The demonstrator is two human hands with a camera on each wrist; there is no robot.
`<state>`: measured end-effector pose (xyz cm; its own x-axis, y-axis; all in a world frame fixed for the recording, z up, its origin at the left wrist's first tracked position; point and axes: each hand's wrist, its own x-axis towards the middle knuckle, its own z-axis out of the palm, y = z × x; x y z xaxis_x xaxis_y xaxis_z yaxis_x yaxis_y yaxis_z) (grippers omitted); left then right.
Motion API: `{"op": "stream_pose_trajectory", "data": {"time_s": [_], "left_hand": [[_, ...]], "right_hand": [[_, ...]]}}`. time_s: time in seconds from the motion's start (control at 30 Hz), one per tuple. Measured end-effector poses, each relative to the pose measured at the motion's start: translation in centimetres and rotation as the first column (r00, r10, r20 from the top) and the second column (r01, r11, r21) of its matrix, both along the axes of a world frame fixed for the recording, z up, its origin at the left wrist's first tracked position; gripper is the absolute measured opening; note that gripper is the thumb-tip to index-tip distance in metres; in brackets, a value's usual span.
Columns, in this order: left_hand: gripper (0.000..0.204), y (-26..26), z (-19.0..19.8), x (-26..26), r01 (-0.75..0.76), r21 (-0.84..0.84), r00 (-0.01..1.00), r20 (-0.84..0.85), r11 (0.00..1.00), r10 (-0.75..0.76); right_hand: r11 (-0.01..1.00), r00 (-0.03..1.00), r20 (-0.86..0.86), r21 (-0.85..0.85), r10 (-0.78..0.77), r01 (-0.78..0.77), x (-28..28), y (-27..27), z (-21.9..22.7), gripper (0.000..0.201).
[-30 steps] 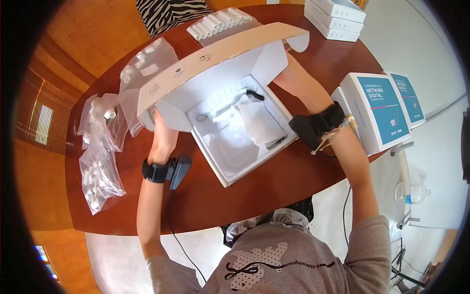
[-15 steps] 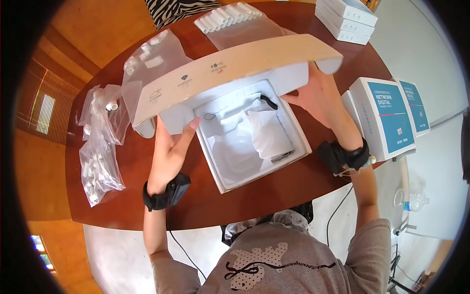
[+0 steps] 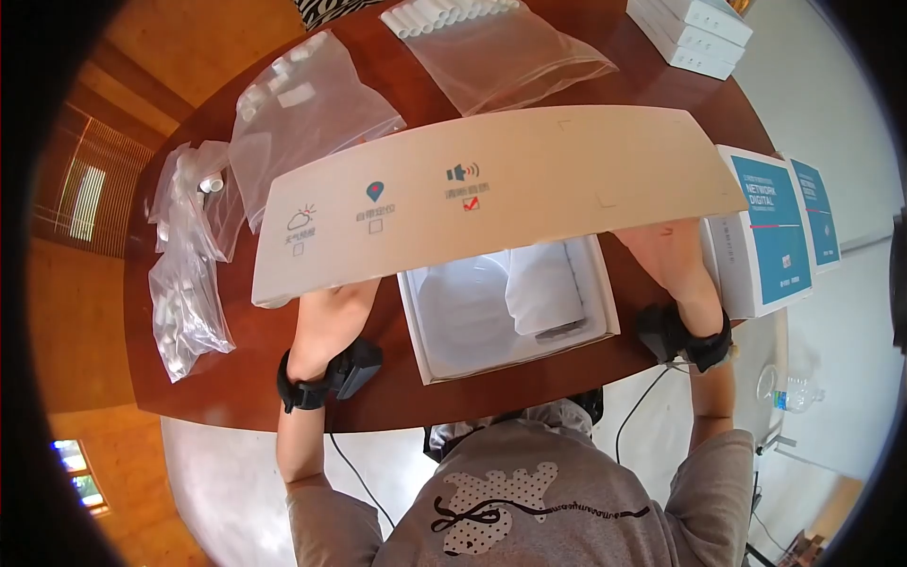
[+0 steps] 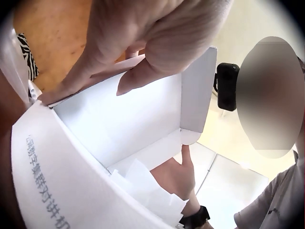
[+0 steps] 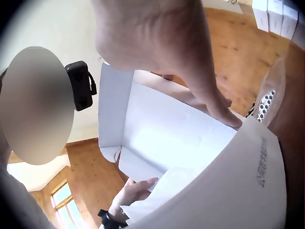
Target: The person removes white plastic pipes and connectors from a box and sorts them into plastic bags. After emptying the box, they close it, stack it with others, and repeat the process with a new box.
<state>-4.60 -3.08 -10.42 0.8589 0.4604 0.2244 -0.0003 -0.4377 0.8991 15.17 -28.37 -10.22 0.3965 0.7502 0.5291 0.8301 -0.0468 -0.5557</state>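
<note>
An open white carton (image 3: pixel 520 361) stands on the table with its hinged lid (image 3: pixel 529 180) tilted toward me, printed icons showing on top. Inside lies a white tray with a white soft pouch (image 3: pixel 548 288), partly covered by the lid. My left hand (image 3: pixel 331 321) is at the lid's left end; the left wrist view shows its straight thumb (image 4: pixel 131 81) in front of the lid's inner face and a finger reaching to the hinge corner. At the lid's right end is my right hand (image 3: pixel 671 260), its straight fingers (image 5: pixel 217 107) along the lid's side in the right wrist view.
To the right stand two blue-and-white boxes (image 3: pixel 779 236), with stacked white boxes (image 3: pixel 694 38) behind. Clear bags with white tube pieces (image 3: pixel 189 302) lie on the left. A bag of white tubes (image 3: pixel 449 17) lies at the back of the brown table (image 3: pixel 378 411).
The lid has swung down toward me and now hides the back of the carton. Both hands have come nearer with it, and the view has shifted slightly.
</note>
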Motion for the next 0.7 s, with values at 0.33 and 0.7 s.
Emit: {"op": "stream_pose_trajectory", "data": {"time_s": [0.33, 0.7], "left_hand": [[0.037, -1.3, 0.2, 0.7, 0.023, 0.020, 0.995, 0.093, 1.000, -0.025], [0.056, -0.3, 1.2, -3.0, 0.469, -0.012, 0.876, -0.115, 0.883, -0.468]], "right_hand": [[0.997, 0.988, -0.135, 0.016, 0.071, -0.069, 0.0, 0.0, -0.1, 0.054], [0.933, 0.978, -0.196, -0.361, -0.076, 0.001, -2.7, -3.1, 1.9, 0.048]]}}
